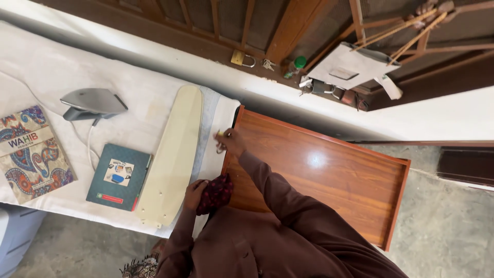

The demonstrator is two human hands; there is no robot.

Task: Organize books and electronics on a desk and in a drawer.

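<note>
Both hands work at the edge of the white cloth-covered surface [62, 72] in the head view. My right hand [230, 141] is pinched shut around a small yellowish object [221, 135], too small to tell what it is, right at the top left corner of the wooden tray table [329, 175]. My left hand [194, 193], at about seven o'clock from the right one, is curled closed on a dark red patterned cloth [216, 192] and sits just beside the lower end of the cream fan blade [175, 154]. That blade lies lengthwise on the white cloth, running from twelve to six o'clock. At nine o'clock from the blade lie a teal book [119, 177] and, further out, a paisley-covered book [32, 153]; a grey iron [92, 103] stands at eleven o'clock. Beyond the white ledge, at one o'clock, a padlock [242, 58] hangs on the wooden door.
</note>
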